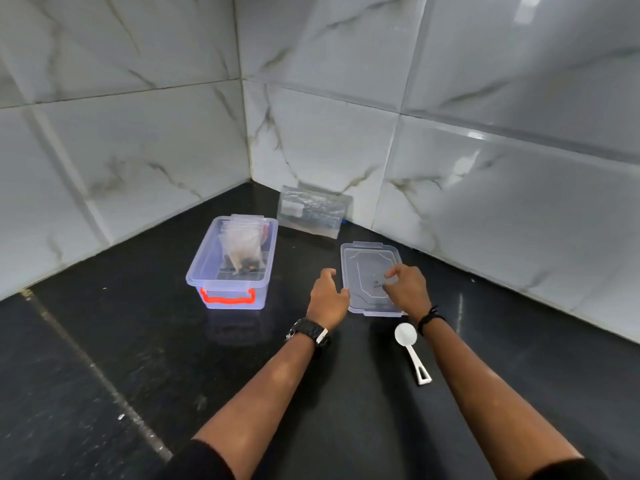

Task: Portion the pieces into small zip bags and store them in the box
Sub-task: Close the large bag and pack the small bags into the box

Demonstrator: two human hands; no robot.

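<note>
- At frame centre, my left hand point(327, 294) hovers loosely curled beside the clear rectangular plastic lid point(372, 277); my right hand point(407, 289) pinches its surface.
- Left of it, the clear plastic box with red handle point(232, 268) stands open on the black countertop point(138, 341).

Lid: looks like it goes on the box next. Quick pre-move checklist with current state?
1. Small zip bags inside the box: ok, they stand in it.
2. Bags below the box rim: not ok, their tops poke above the far edge.
3. Lid free to lift: ok, it lies flat on the counter with nothing stacked on it.
4. Grip on the lid: cannot tell; the right hand is over it, the left hand at its left edge, contact unclear.
5. Path from lid to box: ok, bare counter between them.
6. Spoon out of the way: ok, it lies nearer the person than the lid.
</note>
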